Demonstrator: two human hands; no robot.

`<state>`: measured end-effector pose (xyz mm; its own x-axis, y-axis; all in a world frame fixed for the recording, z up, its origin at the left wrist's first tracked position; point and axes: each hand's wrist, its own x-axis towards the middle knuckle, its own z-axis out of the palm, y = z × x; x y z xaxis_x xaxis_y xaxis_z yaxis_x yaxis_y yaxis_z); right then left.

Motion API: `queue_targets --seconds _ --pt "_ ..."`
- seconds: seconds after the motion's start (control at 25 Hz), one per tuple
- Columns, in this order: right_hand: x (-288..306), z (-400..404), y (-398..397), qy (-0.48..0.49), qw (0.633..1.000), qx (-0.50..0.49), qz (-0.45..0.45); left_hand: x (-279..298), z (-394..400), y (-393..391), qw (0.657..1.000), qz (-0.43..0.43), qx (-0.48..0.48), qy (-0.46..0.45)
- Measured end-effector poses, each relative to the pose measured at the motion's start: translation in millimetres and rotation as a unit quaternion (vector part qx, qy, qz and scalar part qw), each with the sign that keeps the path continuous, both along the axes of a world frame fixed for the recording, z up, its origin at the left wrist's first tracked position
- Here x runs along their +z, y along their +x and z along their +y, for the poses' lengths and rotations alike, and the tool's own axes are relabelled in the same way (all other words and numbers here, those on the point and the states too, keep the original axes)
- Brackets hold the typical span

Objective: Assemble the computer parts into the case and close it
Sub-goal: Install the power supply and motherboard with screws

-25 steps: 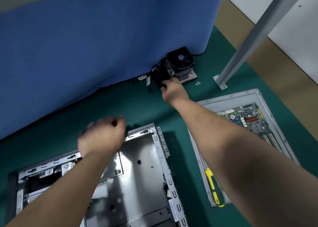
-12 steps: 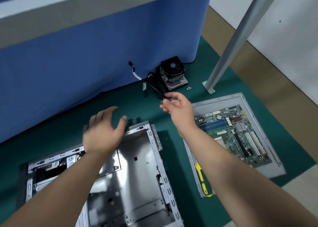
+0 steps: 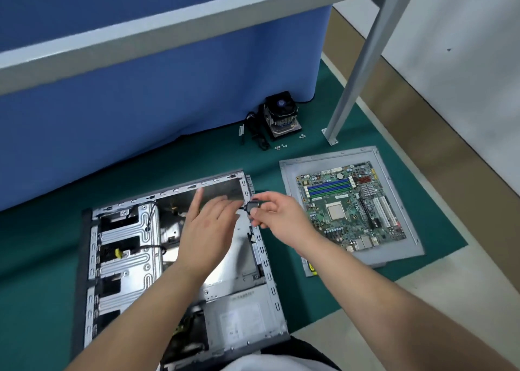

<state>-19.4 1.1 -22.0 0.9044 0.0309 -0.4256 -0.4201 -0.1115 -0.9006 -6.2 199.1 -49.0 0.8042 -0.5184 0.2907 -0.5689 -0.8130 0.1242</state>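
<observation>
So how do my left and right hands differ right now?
The left hand is open, fingers straight, holding nothing; the right hand pinches a small black part. The left hand is above the open case; the right hand is at the case's right edge, nearer the motherboard. Both are bare.

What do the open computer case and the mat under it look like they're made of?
The computer case looks like bare sheet metal: silver-grey, dully reflective, with stamped slots along its rim. The green mat looks matte and lies flat, perhaps rubber or felt; the picture leaves that open.
</observation>
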Motion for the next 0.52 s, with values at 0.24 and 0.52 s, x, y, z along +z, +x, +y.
queue_targets --seconds 0.24,0.52 --pt "4.8 10.2 -25.5 -0.203 0.975 0.076 -0.054 1.6 16.8 -41.6 0.982 0.151 0.1 -0.055" --pt "-25.5 34.4 -54.9 -0.138 0.96 0.067 0.236 -31.5 39.0 -63.0 0.943 0.306 0.128 -0.008"
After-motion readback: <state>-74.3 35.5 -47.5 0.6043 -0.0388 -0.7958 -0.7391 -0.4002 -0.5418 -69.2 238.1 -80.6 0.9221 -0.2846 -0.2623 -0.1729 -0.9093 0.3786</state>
